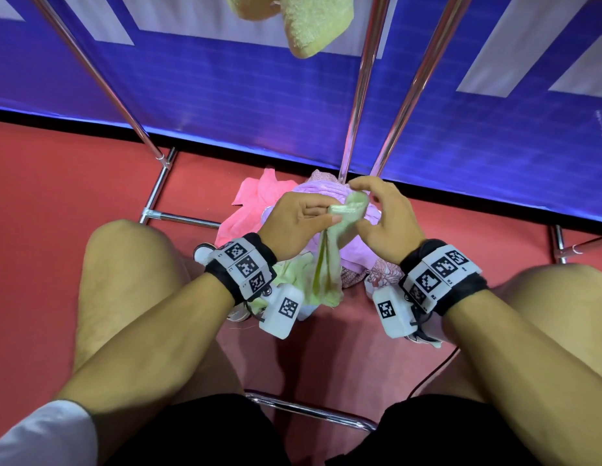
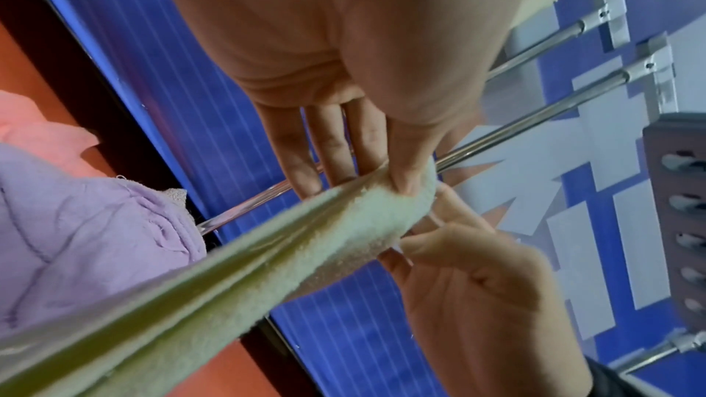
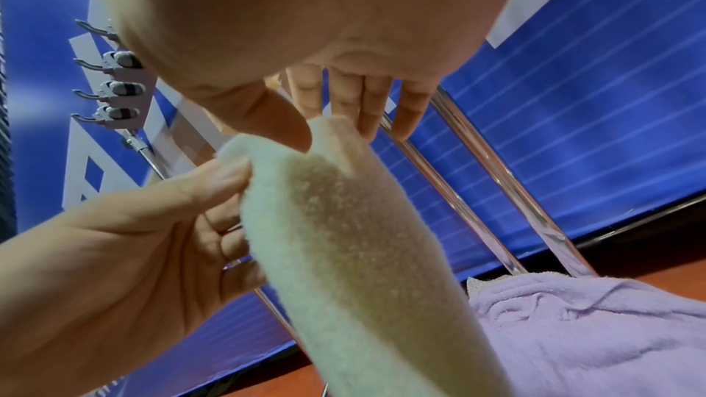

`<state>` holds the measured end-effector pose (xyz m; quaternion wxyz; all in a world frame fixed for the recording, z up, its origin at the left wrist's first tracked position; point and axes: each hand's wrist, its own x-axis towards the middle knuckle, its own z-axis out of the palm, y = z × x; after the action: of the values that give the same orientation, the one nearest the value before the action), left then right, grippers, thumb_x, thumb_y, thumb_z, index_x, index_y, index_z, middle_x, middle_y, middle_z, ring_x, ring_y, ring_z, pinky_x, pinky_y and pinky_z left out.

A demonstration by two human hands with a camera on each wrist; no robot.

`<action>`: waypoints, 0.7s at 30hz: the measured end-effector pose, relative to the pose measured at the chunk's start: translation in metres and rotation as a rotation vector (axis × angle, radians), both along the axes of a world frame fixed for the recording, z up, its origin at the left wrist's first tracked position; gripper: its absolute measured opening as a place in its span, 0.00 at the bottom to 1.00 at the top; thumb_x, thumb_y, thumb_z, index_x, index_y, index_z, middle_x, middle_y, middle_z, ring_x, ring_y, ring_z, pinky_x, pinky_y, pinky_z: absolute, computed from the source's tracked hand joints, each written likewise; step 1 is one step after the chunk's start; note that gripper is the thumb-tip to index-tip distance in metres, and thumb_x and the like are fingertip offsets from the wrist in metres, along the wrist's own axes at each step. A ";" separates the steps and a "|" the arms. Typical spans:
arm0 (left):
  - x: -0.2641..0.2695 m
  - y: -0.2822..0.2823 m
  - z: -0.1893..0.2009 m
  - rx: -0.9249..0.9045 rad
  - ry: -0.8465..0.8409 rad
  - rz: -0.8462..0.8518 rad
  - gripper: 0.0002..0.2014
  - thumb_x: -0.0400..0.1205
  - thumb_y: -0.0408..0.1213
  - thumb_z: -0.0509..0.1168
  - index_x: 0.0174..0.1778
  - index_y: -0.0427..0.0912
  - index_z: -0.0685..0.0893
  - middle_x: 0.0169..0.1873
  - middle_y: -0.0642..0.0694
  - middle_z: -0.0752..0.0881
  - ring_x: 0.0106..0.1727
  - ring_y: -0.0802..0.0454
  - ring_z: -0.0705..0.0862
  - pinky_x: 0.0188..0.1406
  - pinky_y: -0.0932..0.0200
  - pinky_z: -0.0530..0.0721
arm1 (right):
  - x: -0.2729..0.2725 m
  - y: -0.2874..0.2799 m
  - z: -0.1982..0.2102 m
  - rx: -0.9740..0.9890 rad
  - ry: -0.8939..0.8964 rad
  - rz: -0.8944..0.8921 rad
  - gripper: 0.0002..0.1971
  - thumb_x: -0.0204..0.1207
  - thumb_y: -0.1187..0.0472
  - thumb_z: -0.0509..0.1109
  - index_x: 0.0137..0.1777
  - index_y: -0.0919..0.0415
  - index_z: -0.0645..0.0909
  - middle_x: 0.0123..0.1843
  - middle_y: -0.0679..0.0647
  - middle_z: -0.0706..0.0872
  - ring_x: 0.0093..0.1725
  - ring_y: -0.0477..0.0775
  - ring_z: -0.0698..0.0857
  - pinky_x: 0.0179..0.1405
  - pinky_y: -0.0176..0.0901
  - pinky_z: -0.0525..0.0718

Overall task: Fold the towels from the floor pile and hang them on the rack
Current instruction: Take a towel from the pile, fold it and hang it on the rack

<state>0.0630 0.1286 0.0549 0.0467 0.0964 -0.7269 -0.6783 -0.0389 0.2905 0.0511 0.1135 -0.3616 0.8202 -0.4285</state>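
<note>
A light green towel (image 1: 326,260) hangs in a narrow strip over the floor pile between my knees. My left hand (image 1: 329,213) pinches its top corner between thumb and fingers (image 2: 401,183). My right hand (image 1: 360,203) is close beside it and pinches the same top edge, thumb (image 3: 279,129) in front and fingers behind. The pile holds a lilac towel (image 1: 353,250), a pink towel (image 1: 249,203) and a patterned one, partly hidden by my hands. The chrome rack (image 1: 356,105) rises just behind the pile. A yellow-green towel (image 1: 309,25) hangs from it overhead.
A blue and white banner wall (image 1: 225,95) stands right behind the rack. The rack's base bars (image 1: 185,218) lie on the red floor (image 1: 57,196) beside the pile. A chrome chair edge (image 1: 309,412) and a thin cable (image 1: 434,375) sit between my legs.
</note>
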 end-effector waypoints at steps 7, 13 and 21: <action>0.001 -0.012 0.011 0.085 0.008 0.017 0.11 0.78 0.22 0.70 0.49 0.42 0.89 0.41 0.54 0.91 0.43 0.54 0.88 0.51 0.55 0.88 | -0.003 -0.001 0.007 -0.123 -0.220 0.012 0.11 0.65 0.65 0.75 0.47 0.58 0.83 0.36 0.54 0.85 0.35 0.53 0.82 0.43 0.43 0.82; -0.001 -0.024 0.020 0.178 0.018 0.096 0.12 0.80 0.22 0.67 0.53 0.41 0.88 0.40 0.51 0.92 0.43 0.54 0.89 0.46 0.55 0.89 | 0.002 -0.006 0.019 -0.291 -0.254 0.005 0.13 0.69 0.59 0.80 0.38 0.60 0.77 0.33 0.52 0.79 0.33 0.50 0.76 0.32 0.45 0.76; 0.002 -0.018 0.033 0.267 0.019 0.153 0.10 0.79 0.29 0.69 0.55 0.36 0.87 0.46 0.37 0.89 0.48 0.44 0.86 0.51 0.47 0.86 | 0.008 -0.014 0.023 -0.221 -0.158 0.008 0.07 0.76 0.60 0.76 0.40 0.51 0.81 0.33 0.41 0.79 0.32 0.38 0.75 0.35 0.32 0.72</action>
<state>0.0654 0.1106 0.0877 0.0919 0.1502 -0.6205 -0.7642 -0.0314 0.2767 0.0746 0.1390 -0.3403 0.7550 -0.5430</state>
